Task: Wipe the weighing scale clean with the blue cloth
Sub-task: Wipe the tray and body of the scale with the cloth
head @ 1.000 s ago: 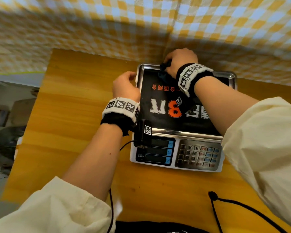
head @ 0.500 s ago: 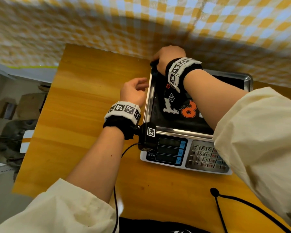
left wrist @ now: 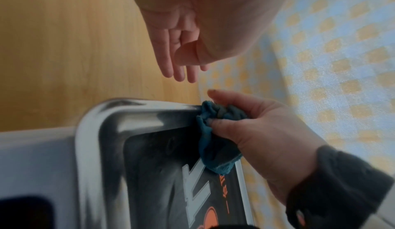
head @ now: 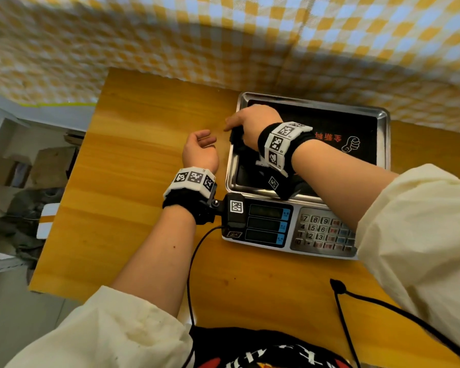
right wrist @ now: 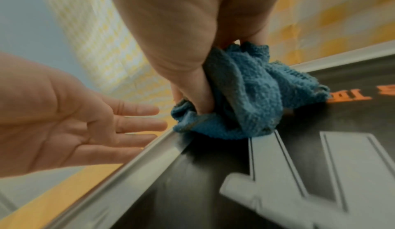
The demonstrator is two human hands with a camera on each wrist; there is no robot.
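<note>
The right hand [head: 252, 123] grips one bunched blue cloth [right wrist: 245, 97], its fingers curled round the wad, and holds it down on the left rim of the scale's steel tray [head: 231, 166], toward the far left corner. In the left wrist view the cloth [left wrist: 215, 131] spills over that rim and hangs partly onto the black mat [head: 329, 128] that lines the tray. The left hand [head: 201, 152] holds nothing: its fingers [right wrist: 136, 124] lie straight and loosely together, palm turned toward the scale, just beside the tray's left edge and apart from it as far as the pictures show. Each wrist wears one black band with a white block of square coded markers, two bands in all, and a small black camera box [head: 234, 211] hangs by the left wrist in front of the scale's screens.

There is one weighing scale [head: 290, 229], standing on one yellow wooden table [head: 133, 208], near its far right part. Its front panel carries three dark display windows stacked on the left and one keypad [head: 322, 232] of numbered keys on the right. The mat bears white and orange printed characters. Two black cables [head: 191, 266] run over the near part of the table. Behind it hangs a yellow, white and blue checked cloth wall [head: 223, 35]. Both sleeves are cream-coloured.
</note>
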